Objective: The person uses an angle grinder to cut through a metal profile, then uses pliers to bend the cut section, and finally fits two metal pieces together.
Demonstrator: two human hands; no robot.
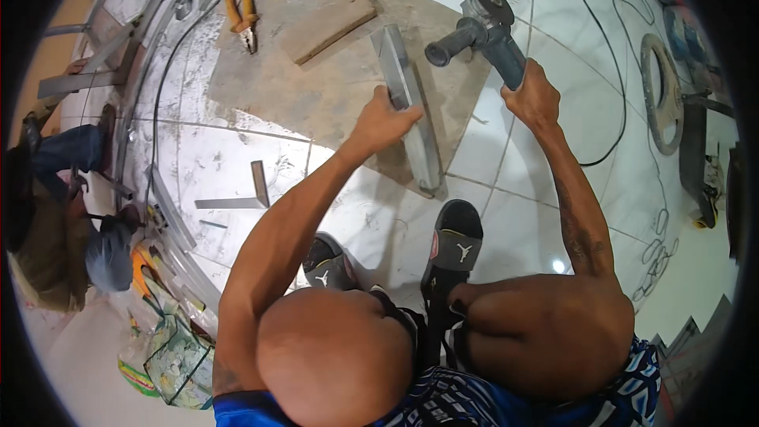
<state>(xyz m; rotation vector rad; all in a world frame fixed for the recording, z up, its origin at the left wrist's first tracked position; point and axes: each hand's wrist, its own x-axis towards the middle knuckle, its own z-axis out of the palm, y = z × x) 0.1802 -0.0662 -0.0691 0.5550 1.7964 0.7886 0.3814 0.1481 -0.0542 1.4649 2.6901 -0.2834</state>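
Your left hand (385, 117) has its fingers wrapped shut around the metal bar (413, 107), gripping near the middle, the bar's near end resting on the board (332, 87) that lies on the tiled floor (237, 158). It looks stiff and smooth, likely slippery with sharp edges, so a mid-length hold seems best. Your right hand (534, 95) is clenched on the body of the angle grinder (482, 28), just to the right of the bar, disc pointing far. That tool looks heavy; its side handle is free. Pliers (242, 16) lie far left.
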